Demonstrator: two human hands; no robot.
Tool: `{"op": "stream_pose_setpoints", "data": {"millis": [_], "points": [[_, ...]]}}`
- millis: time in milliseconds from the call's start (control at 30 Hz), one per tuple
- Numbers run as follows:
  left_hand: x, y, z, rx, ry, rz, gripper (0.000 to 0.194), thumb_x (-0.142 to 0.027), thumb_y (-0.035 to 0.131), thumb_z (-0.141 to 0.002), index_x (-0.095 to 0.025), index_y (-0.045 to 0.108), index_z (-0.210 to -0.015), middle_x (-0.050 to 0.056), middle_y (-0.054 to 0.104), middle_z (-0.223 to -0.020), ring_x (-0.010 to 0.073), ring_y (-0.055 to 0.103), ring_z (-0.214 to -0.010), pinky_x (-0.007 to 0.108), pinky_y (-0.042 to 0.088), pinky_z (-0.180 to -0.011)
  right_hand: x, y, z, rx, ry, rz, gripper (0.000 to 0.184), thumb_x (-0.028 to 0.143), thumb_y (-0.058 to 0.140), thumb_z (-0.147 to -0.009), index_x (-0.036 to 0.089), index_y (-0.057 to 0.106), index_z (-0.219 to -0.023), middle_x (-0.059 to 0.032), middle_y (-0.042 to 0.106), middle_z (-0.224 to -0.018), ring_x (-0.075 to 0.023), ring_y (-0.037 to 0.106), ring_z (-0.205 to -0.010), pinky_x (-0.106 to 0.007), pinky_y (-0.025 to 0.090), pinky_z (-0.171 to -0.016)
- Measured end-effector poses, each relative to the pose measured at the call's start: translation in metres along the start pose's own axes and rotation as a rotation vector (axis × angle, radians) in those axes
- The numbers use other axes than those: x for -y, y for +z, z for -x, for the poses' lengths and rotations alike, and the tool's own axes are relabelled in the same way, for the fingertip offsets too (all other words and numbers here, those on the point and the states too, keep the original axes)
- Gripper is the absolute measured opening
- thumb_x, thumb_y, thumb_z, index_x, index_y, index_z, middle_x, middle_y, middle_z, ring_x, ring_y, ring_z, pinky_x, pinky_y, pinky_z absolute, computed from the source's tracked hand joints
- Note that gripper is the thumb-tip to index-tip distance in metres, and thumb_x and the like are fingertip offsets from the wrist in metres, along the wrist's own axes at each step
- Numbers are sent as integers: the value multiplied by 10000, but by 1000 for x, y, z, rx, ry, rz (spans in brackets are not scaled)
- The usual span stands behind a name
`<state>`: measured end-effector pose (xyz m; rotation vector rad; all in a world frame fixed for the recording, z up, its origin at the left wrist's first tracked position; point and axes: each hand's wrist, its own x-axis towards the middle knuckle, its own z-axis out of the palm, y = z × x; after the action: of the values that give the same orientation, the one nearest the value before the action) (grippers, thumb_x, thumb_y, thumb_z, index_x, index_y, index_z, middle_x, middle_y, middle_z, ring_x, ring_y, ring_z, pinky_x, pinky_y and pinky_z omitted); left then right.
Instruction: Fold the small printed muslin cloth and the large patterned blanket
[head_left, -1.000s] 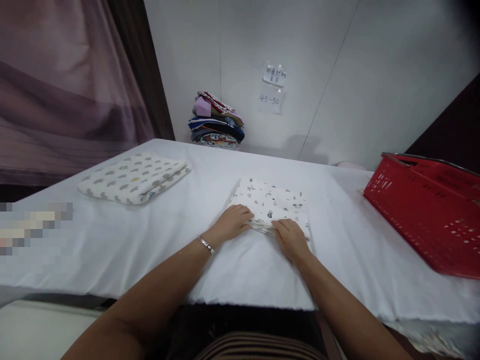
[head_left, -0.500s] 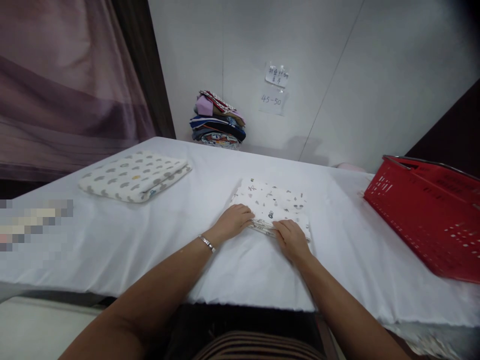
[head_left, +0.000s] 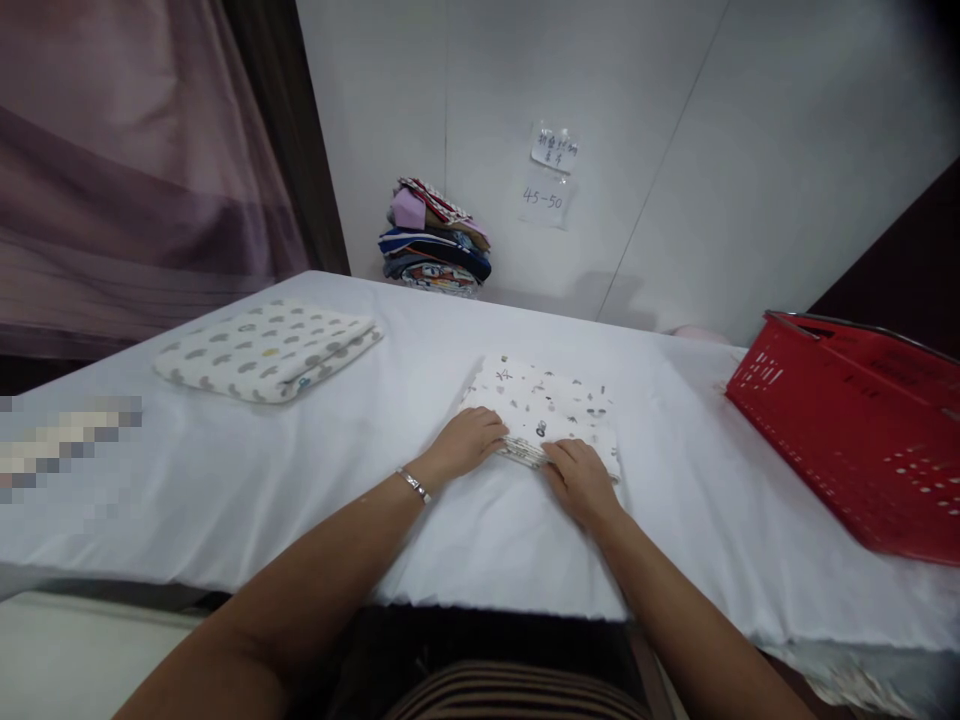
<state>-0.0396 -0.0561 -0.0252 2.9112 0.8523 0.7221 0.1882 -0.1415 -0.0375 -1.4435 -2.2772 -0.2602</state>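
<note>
A folded, rectangular white cloth with small grey prints (head_left: 551,400) lies just in from the near edge of a white-draped table (head_left: 495,560). The left hand (head_left: 471,440) and right hand (head_left: 583,482) curl loosely over its near side; whether they pinch it, I cannot tell. Folding looks nearly done, perhaps only smoothing left.

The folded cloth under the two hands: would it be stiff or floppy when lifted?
The folded cloth would likely be floppy, since its near edge shows thin, stacked layers. It might open if lifted by one layer, as no band or clip shows. It seems unlikely to roll, lying flat on the white tablecloth.
</note>
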Motion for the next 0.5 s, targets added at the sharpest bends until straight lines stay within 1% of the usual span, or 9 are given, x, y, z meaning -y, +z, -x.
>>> {"op": "stream_pose_setpoints", "data": {"millis": [300, 500], "points": [[0, -2, -1, 5, 1, 22, 188, -303, 464, -903, -196, 606, -961, 36, 610, -924, 172, 517, -865, 318, 409, -763, 1, 1, -1, -51, -11, 28, 220, 207, 426, -909, 176, 574, -1069, -84, 615, -957, -209, 518, -848, -345, 412, -740], [0, -3, 0, -6, 3, 39, 181, -296, 467, -901, -198, 601, -973, 36, 608, -928, 166, 514, -873, 311, 404, -776, 0, 3, -2, -123, -21, 60, 229, 183, 414, -904, 157, 583, -1056, -93, 622, -937, -215, 517, -859, -343, 409, -749]]}}
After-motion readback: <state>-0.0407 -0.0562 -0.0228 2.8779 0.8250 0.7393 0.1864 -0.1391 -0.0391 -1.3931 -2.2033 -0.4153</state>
